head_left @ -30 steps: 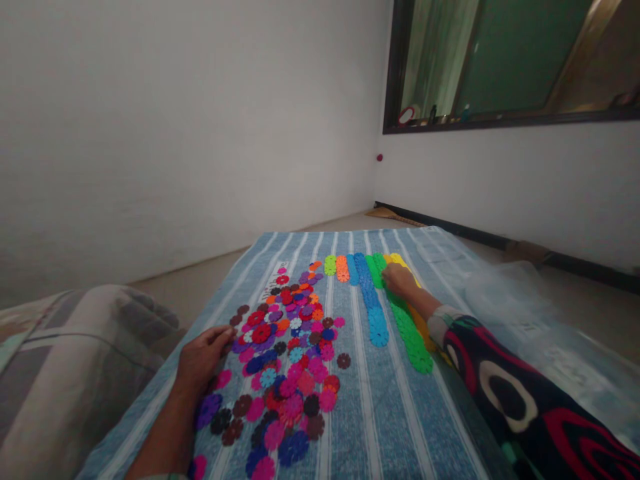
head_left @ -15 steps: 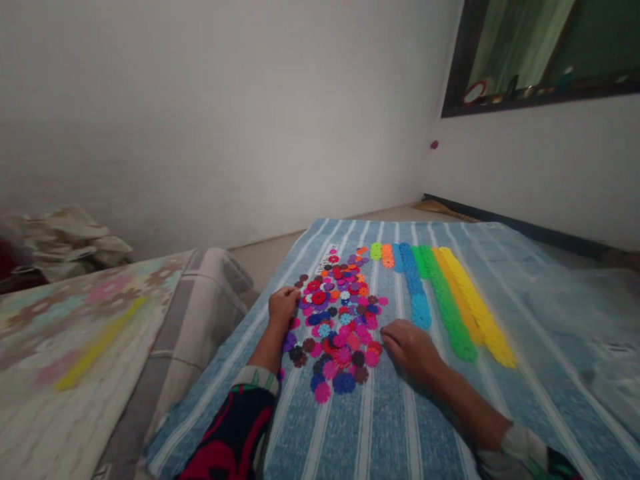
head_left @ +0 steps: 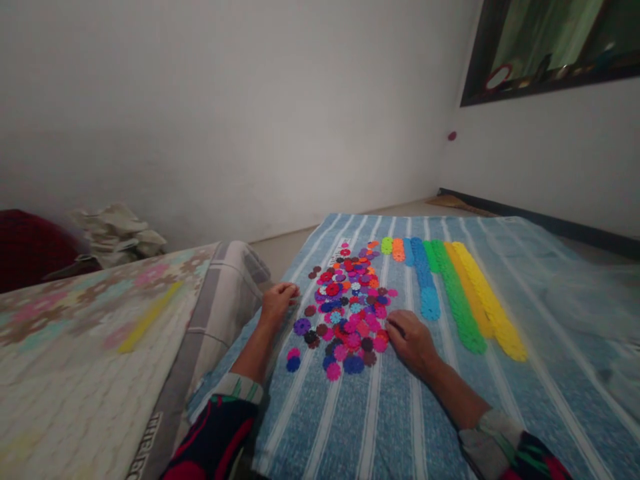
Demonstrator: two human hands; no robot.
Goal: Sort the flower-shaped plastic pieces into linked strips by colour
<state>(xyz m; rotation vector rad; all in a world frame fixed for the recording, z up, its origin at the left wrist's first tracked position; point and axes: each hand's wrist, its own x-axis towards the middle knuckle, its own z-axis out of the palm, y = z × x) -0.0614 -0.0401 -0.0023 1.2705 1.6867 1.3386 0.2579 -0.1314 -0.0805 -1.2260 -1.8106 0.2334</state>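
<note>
A loose heap of small flower-shaped plastic discs (head_left: 347, 307) in pink, red, purple, blue and brown lies on a blue striped cloth (head_left: 400, 413). My left hand (head_left: 279, 303) rests at the heap's left edge with its fingers curled. At the heap's lower right, my right hand (head_left: 413, 343) lies knuckles-up, fingertips touching the nearest pink discs. Sorted rows of discs stretch beyond: blue (head_left: 424, 283), green (head_left: 457, 300), orange-yellow and yellow (head_left: 493, 307), with short light green and orange rows (head_left: 393, 247) at the far end.
A folded grey blanket (head_left: 220, 293) and a pale patterned mattress (head_left: 85, 347) lie to the left. Crumpled cloth (head_left: 117, 227) sits by the white wall. Clear plastic sheeting (head_left: 590, 293) covers the cloth's right side. A dark-framed window (head_left: 550, 47) is at upper right.
My right hand left the far end of the green and yellow rows and came back to the heap's lower right. The camera swung left, so the mattress came into view. Left hand stays beside the heap.
</note>
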